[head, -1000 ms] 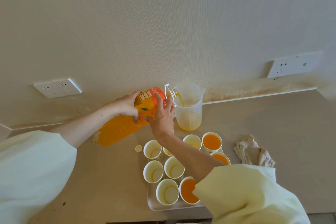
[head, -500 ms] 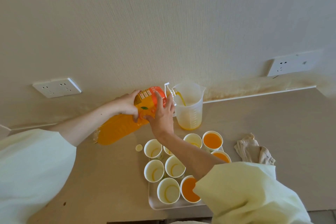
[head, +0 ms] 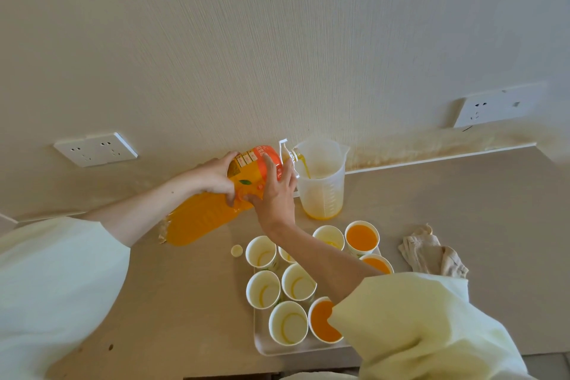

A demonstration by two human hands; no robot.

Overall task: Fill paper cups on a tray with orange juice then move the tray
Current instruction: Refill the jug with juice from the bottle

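Observation:
A large orange juice bottle [head: 209,213] is tipped almost flat, its neck over the rim of a clear measuring jug [head: 322,182]. A thin stream of juice runs into the jug, which holds a little juice at the bottom. My left hand [head: 216,177] grips the bottle's labelled upper part from the far side. My right hand [head: 274,194] holds the same part from the near side. Below stands a white tray [head: 262,345] with several paper cups. Three cups hold juice, such as one at the back right [head: 361,237]; the others, like one at the front [head: 288,322], hold only traces.
The bottle's small cap [head: 236,250] lies on the counter left of the cups. A crumpled cloth [head: 431,254] sits to the right of the tray. Wall sockets are at the left [head: 95,149] and right [head: 496,108]. The tray sits near the counter's front edge.
The bottle stays tipped and juice keeps running into the jug; both hands hold nearly the same place.

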